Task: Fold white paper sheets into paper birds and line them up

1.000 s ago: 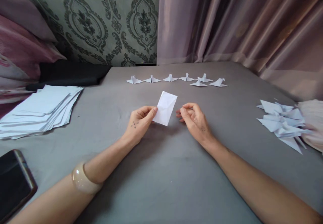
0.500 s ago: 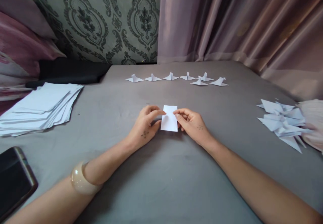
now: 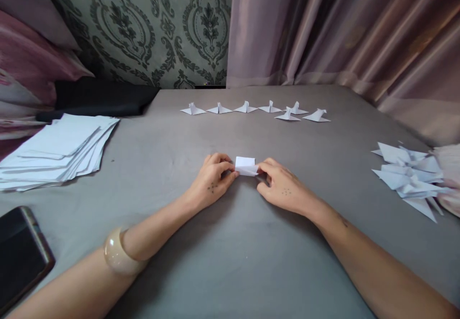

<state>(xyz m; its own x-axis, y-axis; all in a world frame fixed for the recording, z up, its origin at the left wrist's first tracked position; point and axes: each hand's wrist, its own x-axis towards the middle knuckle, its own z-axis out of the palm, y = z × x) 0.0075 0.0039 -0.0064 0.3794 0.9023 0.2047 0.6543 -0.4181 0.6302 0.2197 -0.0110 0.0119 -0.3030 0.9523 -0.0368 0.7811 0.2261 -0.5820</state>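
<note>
White paper (image 3: 245,166), folded small, sits at the centre of the frame between the hands, a flap along its near side. The left hand (image 3: 213,177) has its fingers clamped on the left end, probably to steady it; the right hand (image 3: 285,187) meets the right end, thumb lower and apart, so whether its fingers grip I cannot tell. The sheet stack (image 3: 53,149) at left, the folded heap (image 3: 409,173) at right and the figure row (image 3: 246,108) at upper middle stand well apart, likely leaving room.

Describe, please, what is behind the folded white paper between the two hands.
Behind the folded white paper, the grey surface runs back to seven white origami birds, then a mauve curtain. What lies directly under the paper is covered.
</note>
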